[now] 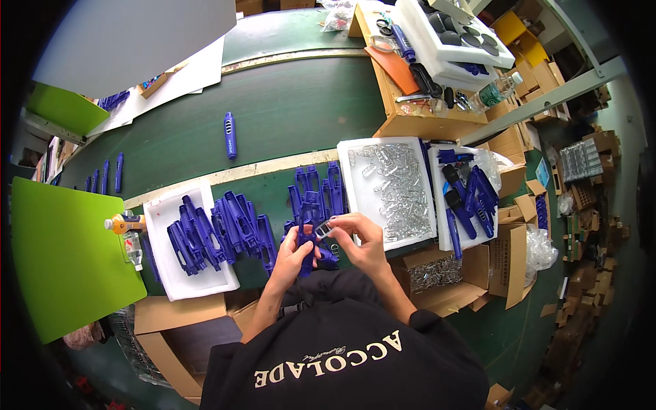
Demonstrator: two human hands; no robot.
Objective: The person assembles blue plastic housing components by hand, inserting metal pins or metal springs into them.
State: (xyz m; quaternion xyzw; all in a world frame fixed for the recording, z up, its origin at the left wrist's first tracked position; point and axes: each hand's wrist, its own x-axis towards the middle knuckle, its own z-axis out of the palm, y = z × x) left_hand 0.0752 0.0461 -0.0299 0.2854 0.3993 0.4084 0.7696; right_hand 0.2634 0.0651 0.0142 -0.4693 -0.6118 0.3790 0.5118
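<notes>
My left hand (pixel 294 256) is closed round a blue plastic casing (pixel 309 212), held roughly upright in front of my chest. Between the thumb and fingers of my right hand (pixel 361 239) is a small clear plastic piece (pixel 324 229) with dark slots, close beside the casing. More blue casings (pixel 240 225) lie in a heap left of my hands, and others (pixel 333 184) stand just beyond them. To the right, a white foam tray (pixel 352 205) holds many small clear pieces (pixel 393 181). Another white foam tray (pixel 164 236) on the left carries several blue casings.
One blue casing (pixel 231 137) lies on the green conveyor belt (pixel 301 102). At far right, a foam tray (pixel 482 160) holds blue and black parts. A cardboard box (pixel 471 270) of small pieces sits near my right elbow. Bottles (pixel 130 224) stand by the green panel (pixel 68 260).
</notes>
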